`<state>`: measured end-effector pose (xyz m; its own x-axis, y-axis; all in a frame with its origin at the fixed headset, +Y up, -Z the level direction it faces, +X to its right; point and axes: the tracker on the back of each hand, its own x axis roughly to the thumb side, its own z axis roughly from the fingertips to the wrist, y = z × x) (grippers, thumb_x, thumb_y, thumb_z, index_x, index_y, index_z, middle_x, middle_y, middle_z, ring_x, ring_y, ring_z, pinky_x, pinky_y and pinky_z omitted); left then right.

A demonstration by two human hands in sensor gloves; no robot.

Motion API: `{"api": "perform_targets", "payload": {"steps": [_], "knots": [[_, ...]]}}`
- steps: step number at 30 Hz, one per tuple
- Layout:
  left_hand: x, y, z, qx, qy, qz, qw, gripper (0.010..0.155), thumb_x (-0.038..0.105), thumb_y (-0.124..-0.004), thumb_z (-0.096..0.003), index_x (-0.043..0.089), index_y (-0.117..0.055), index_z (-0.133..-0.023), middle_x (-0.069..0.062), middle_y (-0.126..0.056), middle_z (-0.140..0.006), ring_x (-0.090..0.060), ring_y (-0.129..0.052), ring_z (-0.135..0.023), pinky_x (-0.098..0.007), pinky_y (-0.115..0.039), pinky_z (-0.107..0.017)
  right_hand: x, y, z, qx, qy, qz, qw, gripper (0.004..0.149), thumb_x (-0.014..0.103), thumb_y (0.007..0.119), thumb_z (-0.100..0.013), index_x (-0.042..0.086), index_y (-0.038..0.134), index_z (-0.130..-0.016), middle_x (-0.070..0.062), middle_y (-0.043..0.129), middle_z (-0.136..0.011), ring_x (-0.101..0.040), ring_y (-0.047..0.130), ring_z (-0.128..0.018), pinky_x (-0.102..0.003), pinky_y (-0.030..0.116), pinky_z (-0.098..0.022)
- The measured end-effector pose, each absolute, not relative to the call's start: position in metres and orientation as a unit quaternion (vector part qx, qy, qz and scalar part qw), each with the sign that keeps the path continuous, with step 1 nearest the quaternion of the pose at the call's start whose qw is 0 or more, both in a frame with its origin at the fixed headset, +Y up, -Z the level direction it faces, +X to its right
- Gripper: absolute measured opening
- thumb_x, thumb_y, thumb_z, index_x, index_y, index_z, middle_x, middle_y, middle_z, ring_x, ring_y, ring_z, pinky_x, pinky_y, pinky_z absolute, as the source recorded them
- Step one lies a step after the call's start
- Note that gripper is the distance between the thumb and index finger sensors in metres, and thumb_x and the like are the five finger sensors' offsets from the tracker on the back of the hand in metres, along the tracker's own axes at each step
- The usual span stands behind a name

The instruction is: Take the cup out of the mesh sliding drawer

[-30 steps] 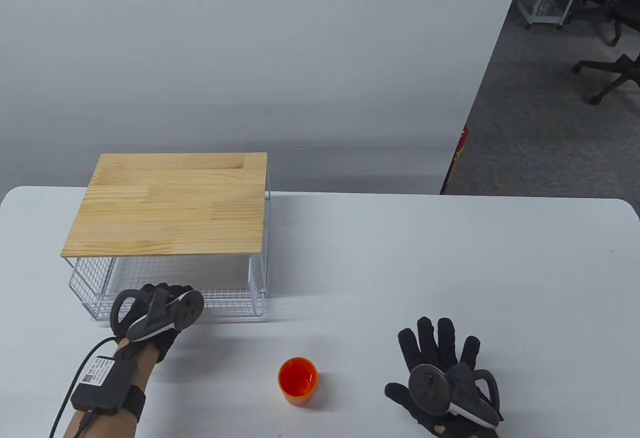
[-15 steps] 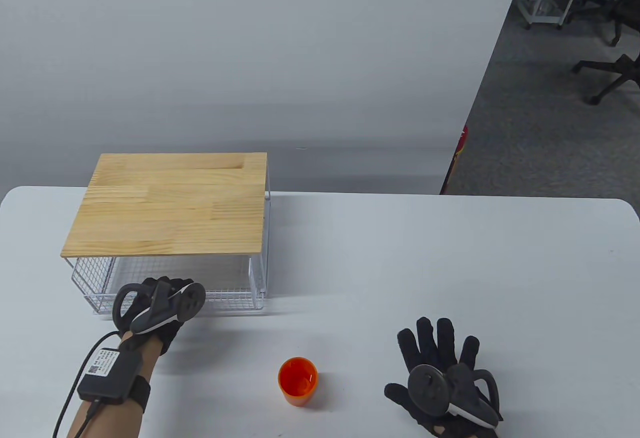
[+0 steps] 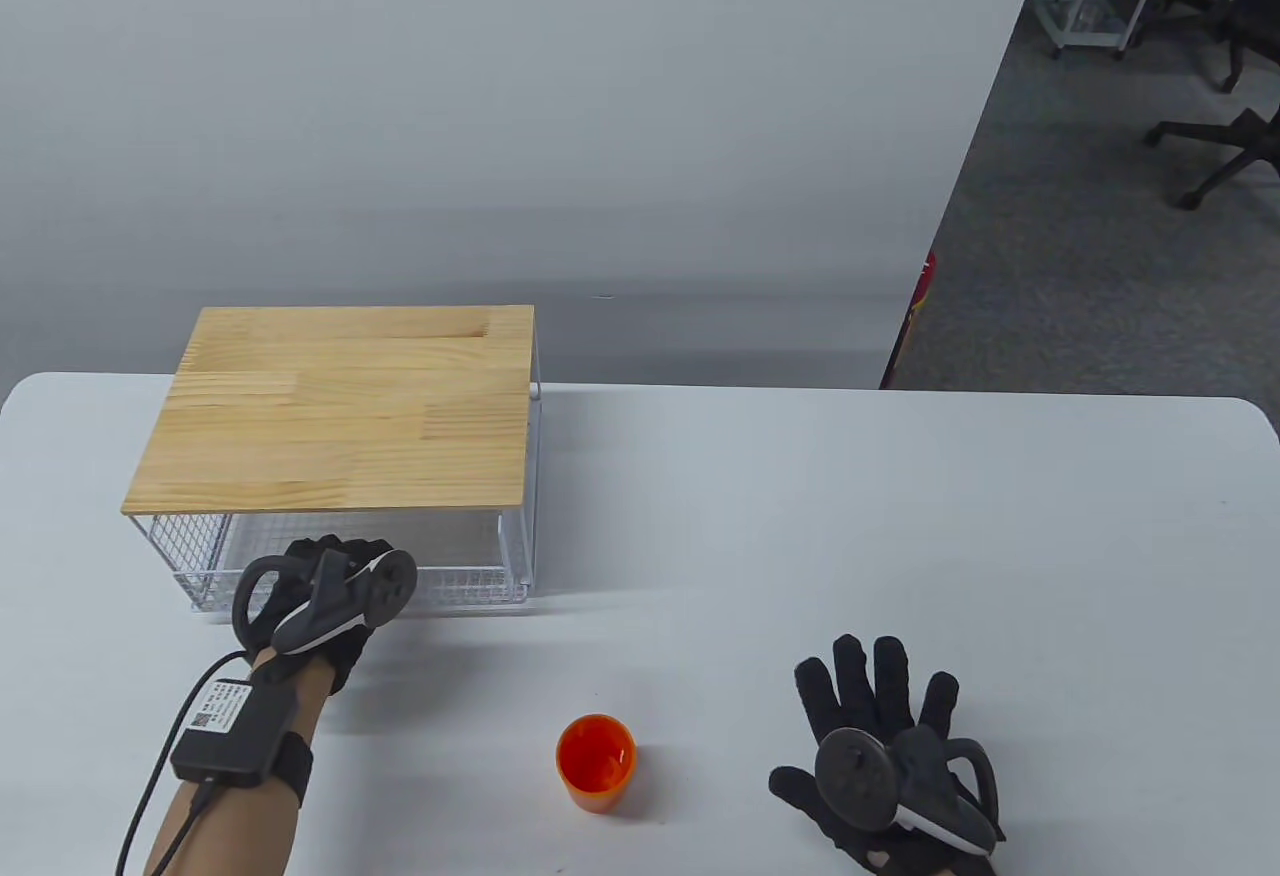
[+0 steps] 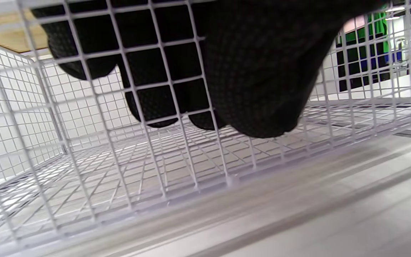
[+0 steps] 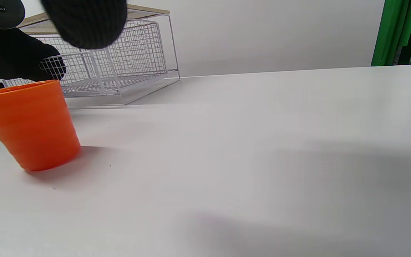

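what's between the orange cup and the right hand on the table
Nothing: in the table view only bare white table separates the orange cup from the right hand, which rests flat with fingers spread.

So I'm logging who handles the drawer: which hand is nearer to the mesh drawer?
Left. The left hand is at the mesh drawer front, fingers over its front wall. The right hand lies flat on the table, well off to the right, beyond the orange cup.

Both hands are in black knit gloves, left hand [image 3: 325, 606] and right hand [image 3: 880, 766], each with a dark grey tracker [image 3: 865, 776] on the back that has a round disc face, a ring loop and a white underside. The left forearm [image 3: 220, 816] is bare skin, with a black box [image 3: 225, 731] on a black strap that's got a white QR label, plus a black cable [image 3: 150, 796] running off it.
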<state>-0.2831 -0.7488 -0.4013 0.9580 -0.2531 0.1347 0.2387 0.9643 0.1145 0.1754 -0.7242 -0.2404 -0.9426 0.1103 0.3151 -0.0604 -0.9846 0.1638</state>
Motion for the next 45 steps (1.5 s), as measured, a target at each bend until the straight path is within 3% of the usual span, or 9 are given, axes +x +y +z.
{"api": "perform_targets", "payload": {"steps": [37,42,45], "knots": [[-0.278,-0.747,-0.42,0.052,-0.05,-0.129,0.989,0.032,0.027,-0.096,-0.0496,0.033,-0.087,-0.08,0.009,-0.104,-0.082,-0.027,-0.11,-0.081,-0.064,-0.089,-0.057,0.175,-0.725,-0.241,0.165,0.086,0.982,0.042,0.091,0.063,0.065,-0.051,0.012,0.019,-0.111,-0.032,0.009,-0.116,-0.06,-0.001,-0.095,-0.084,0.005,-0.053],[-0.279,-0.748,-0.419,0.052,-0.058,-0.133,0.988,0.037,0.028,-0.095,-0.0511,0.029,-0.086,-0.087,0.006,-0.102,-0.088,-0.03,-0.108,-0.085,-0.065,-0.086,-0.059,0.175,-0.725,-0.241,0.164,0.087,0.982,0.041,0.091,0.063,0.065,-0.051,0.012,0.019,-0.111,-0.032,0.009,-0.116,-0.06,-0.001,-0.095,-0.084,0.005,-0.053],[-0.28,-0.746,-0.416,0.035,-0.06,-0.132,0.989,0.046,0.029,-0.092,-0.0538,0.026,-0.078,-0.097,0.001,-0.095,-0.099,-0.038,-0.099,-0.094,-0.069,-0.079,-0.061,0.175,-0.725,-0.241,0.165,0.086,0.982,0.042,0.091,0.063,0.065,-0.051,0.012,0.019,-0.111,-0.032,0.009,-0.116,-0.06,-0.001,-0.095,-0.084,0.006,-0.053]]}}
